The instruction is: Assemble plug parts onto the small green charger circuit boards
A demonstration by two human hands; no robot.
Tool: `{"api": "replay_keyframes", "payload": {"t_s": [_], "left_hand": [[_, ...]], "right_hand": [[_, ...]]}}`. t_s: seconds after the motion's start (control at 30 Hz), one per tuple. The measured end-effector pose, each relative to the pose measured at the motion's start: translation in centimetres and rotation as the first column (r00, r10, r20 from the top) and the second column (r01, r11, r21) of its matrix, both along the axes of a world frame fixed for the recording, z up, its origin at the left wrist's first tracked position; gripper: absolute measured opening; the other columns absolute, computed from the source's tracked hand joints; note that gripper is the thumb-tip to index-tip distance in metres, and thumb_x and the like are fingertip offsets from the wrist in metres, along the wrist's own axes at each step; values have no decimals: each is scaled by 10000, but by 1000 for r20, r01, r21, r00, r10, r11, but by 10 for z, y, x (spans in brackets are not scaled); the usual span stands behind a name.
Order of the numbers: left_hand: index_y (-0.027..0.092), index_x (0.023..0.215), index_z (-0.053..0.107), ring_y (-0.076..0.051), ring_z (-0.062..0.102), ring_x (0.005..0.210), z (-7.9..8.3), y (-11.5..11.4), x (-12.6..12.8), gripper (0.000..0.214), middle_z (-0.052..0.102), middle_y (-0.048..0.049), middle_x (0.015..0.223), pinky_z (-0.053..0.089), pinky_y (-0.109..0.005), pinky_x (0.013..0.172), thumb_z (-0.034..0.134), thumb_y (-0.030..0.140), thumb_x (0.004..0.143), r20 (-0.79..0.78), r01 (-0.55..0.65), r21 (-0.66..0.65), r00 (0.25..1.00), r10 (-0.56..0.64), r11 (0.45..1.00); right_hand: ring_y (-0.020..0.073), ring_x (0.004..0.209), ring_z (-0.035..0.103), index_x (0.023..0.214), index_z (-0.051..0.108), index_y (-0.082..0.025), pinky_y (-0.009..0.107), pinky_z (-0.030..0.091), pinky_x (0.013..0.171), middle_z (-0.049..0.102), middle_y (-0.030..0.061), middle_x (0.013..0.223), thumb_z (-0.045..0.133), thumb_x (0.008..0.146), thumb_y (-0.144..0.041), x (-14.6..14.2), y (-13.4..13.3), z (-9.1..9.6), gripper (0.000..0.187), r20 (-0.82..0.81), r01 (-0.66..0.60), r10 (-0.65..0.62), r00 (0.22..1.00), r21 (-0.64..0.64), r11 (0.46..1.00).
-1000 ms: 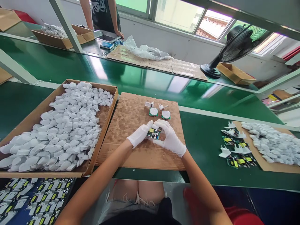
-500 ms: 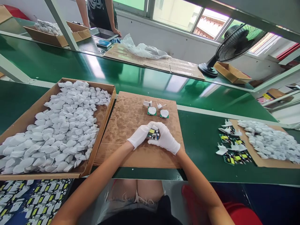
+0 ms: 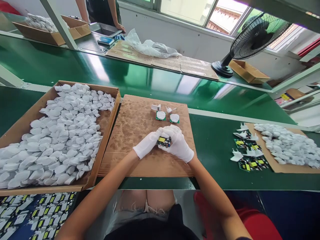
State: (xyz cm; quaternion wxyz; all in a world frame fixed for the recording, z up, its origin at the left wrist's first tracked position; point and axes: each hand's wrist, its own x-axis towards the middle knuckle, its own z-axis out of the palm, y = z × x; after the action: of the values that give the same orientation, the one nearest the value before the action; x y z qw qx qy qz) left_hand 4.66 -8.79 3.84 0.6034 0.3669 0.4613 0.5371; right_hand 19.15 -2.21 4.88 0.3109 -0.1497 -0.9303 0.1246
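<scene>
Both of my hands wear white gloves and meet over a brown cardboard sheet [image 3: 140, 163]. My left hand [image 3: 146, 145] and my right hand [image 3: 178, 144] together grip a small green circuit board [image 3: 163, 141] with a yellow part on it. Farther back on the sheet lie two circuit boards with white caps [image 3: 161, 115] [image 3: 174, 118] and a loose white plug piece [image 3: 156, 107]. A cardboard tray [image 3: 106, 131] heaped with white plastic covers [image 3: 62, 130] stands to my left.
To my right lie several circuit boards with white plugs [image 3: 246, 155] and a cardboard sheet with white covers [image 3: 285, 143]. A green conveyor belt [image 3: 140, 80] runs behind. A black fan [image 3: 252, 40], plastic bag [image 3: 150, 48] and another person's hand [image 3: 120, 28] are beyond. More boards [image 3: 30, 213] lie below left.
My hands have stayed pressed around the circuit board and shifted a little nearer to me on the sheet. My view has tilted slightly; nothing else has moved.
</scene>
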Motion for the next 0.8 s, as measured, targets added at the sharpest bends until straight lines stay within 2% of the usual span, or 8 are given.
{"api": "replay_keyframes", "payload": {"t_s": [0.07, 0.2, 0.37, 0.53, 0.6, 0.67, 0.73, 0.8], "left_hand": [[134, 723, 556, -153, 483, 745, 4, -1, -2, 501, 575, -27, 737, 409, -285, 744, 526, 634, 736, -145, 30, 31, 989, -25, 999], [151, 645, 467, -116, 380, 652, 18, -7, -1, 405, 472, 6, 656, 343, -257, 612, 507, 543, 742, -362, 33, 30, 932, -20, 999], [166, 584, 402, -106, 397, 639, 27, -13, 6, 353, 455, 13, 616, 343, -233, 594, 469, 450, 784, -433, 12, 103, 901, 34, 995], [163, 550, 390, -96, 354, 587, 23, -13, 4, 367, 406, 17, 561, 302, -240, 547, 467, 445, 773, -487, -3, 108, 872, 56, 994], [153, 569, 434, -103, 368, 611, 22, -12, 2, 364, 430, 9, 591, 321, -243, 562, 512, 461, 744, -437, 4, 86, 899, 34, 996], [140, 601, 488, -116, 411, 659, 22, -11, 1, 362, 488, -6, 647, 366, -244, 597, 598, 473, 693, -286, 28, 46, 958, -14, 999], [138, 665, 543, -132, 463, 714, 22, -10, 2, 387, 547, -19, 720, 415, -248, 638, 670, 502, 642, 13, 49, -31, 999, -49, 998], [148, 772, 591, -144, 507, 761, 20, -10, 6, 420, 585, -28, 790, 452, -249, 664, 697, 530, 634, 338, 53, -137, 941, -3, 989]], "right_hand": [[256, 1045, 538, 1133, 495, -222, 455, 402, 952, 589, 77, 1071, 737, 675, -334, 0, 0, 3, 530, -25, 15, -14, 1000, 65, 998], [262, 1127, 500, 1182, 455, -254, 473, 363, 1006, 599, 56, 1080, 691, 745, -343, 2, -1, 7, 504, 9, 17, -19, 1000, 157, 987], [290, 1175, 462, 1334, 322, -205, 475, 383, 987, 517, 130, 1209, 665, 756, -413, 3, -2, 12, 704, 11, 58, -60, 998, 135, 989], [222, 1079, 537, 1192, 429, -238, 404, 412, 941, 595, 56, 1113, 661, 769, -329, 2, -5, 18, 491, 3, -42, 42, 999, 108, 993], [210, 1025, 563, 1137, 461, -235, 389, 419, 903, 621, 44, 1065, 658, 770, -320, 1, -6, 18, 425, -11, -23, 25, 1000, 122, 992], [206, 1000, 577, 1113, 476, -236, 385, 416, 890, 636, 40, 1035, 655, 772, -324, 2, -6, 17, 395, -17, 9, -7, 1000, 155, 988], [210, 1013, 578, 1125, 474, -246, 396, 406, 913, 640, 35, 1033, 659, 771, -344, 2, -5, 15, 413, -36, 39, -32, 999, 190, 981], [226, 1059, 559, 1166, 454, -258, 423, 391, 952, 632, 34, 1063, 680, 752, -386, 3, -4, 14, 489, -69, 59, -45, 997, 208, 976]]}}
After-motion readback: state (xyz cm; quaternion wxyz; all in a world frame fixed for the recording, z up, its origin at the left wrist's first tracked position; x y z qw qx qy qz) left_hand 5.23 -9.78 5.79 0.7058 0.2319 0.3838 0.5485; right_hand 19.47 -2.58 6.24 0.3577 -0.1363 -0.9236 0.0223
